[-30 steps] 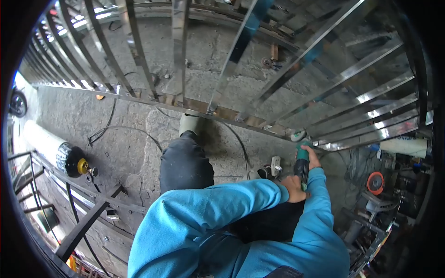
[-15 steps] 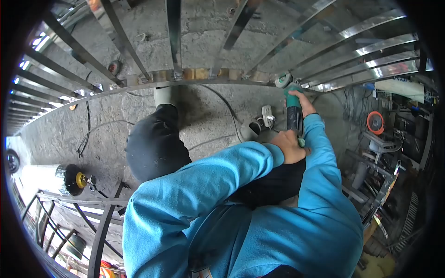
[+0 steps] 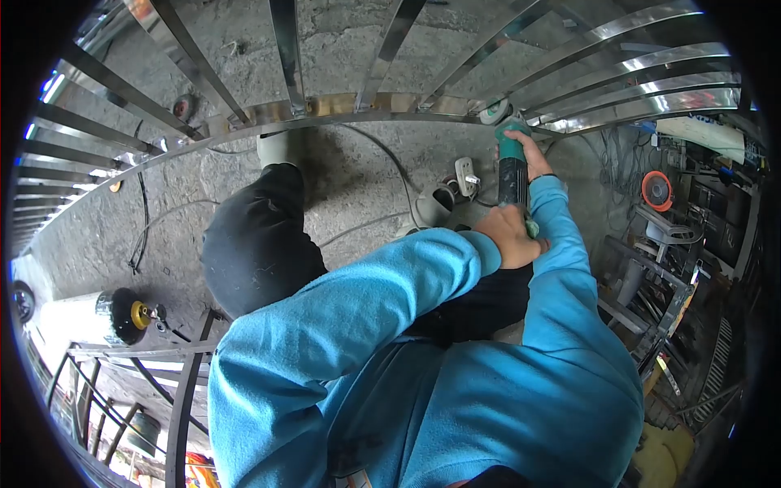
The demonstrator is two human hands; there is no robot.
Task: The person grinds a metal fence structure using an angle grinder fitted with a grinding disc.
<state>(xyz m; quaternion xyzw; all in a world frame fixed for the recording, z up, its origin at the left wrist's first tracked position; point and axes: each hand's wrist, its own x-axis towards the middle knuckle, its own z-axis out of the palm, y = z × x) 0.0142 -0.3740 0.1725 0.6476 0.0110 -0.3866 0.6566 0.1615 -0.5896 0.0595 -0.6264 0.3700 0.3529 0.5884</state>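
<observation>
A green and black angle grinder [image 3: 512, 175] is held in both of my hands. My left hand [image 3: 511, 236] wraps round the rear end of its body, the arm reaching across in front of me. Farther forward, my right hand [image 3: 534, 156] grips the green housing just behind the head. The grinder's disc [image 3: 493, 112] is right at the lower rail [image 3: 382, 104] of a shiny metal frame. Flat metal bars [image 3: 286, 49] rise from that rail, fanned out by the wide lens.
A white power strip [image 3: 466, 176] and dark cable [image 3: 390, 159] lie on the concrete floor. To the left are a gas cylinder [image 3: 98, 317] and a dark metal frame [image 3: 185, 407]. Metal scraps and an orange-rimmed round object [image 3: 657, 191] crowd the right side.
The view has shifted slightly, so the rail and floor items sit higher and farther left. Both hands keep their grip on the grinder, its disc still at the rail.
</observation>
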